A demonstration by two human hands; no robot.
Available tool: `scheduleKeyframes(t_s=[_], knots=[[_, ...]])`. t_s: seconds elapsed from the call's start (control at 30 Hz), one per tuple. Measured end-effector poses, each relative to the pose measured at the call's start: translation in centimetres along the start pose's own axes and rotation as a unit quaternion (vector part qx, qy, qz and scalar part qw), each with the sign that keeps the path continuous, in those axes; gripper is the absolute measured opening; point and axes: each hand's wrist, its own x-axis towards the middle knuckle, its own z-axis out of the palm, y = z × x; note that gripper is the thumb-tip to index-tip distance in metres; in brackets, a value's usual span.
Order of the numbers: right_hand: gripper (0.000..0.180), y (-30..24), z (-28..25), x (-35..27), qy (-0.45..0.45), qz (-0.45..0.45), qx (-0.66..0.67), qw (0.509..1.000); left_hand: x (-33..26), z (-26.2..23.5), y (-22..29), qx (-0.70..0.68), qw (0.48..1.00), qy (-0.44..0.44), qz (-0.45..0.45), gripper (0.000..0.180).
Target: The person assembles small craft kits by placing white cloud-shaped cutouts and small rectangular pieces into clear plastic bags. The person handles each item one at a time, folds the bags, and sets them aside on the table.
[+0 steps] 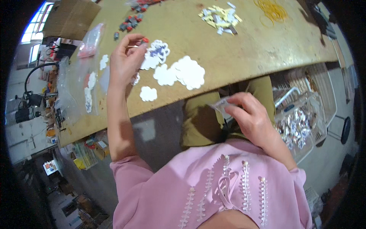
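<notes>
My left hand (126,61) is raised over the wooden table (236,49) and pinches a white cloud-shaped cutout (155,53) with a purple print, along with a small red-tipped piece (145,39). My right hand (249,116) is below the table's edge, over my lap, and holds a small clear plastic bag (221,105). Several blank white cloud cutouts (183,72) lie on the table just right of my left hand, and a smaller one (148,93) sits near the edge.
Small grey and red parts (131,23) lie at the far side, with a heap of white and yellow bits (221,17) and yellow rubber bands (271,10). Clear bags (85,76) lie at the left. A clear bin of silvery packets (299,122) stands at my right.
</notes>
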Motion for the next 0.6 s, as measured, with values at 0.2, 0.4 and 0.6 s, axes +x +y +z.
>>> scheduleKeyframes(t_s=[0.2, 0.4, 0.6], knots=[[0.024, -0.3, 0.5, 0.3, 0.002, 0.000, -0.001, 1.000, -10.9, 7.0, 5.2, 0.029, 0.966, -0.155, 0.204, 0.028], [0.024, -1.2, 0.3, 0.1, 0.004, 0.004, 0.035, 0.999, -14.0, 9.6, 4.9, 0.142, 0.938, -0.174, 0.264, 0.032], [0.021, -1.0, -0.1, -0.7, -0.022, 0.036, 0.045, 0.998, -12.8, 9.5, 4.9, 0.162, 0.930, -0.140, 0.299, 0.027]])
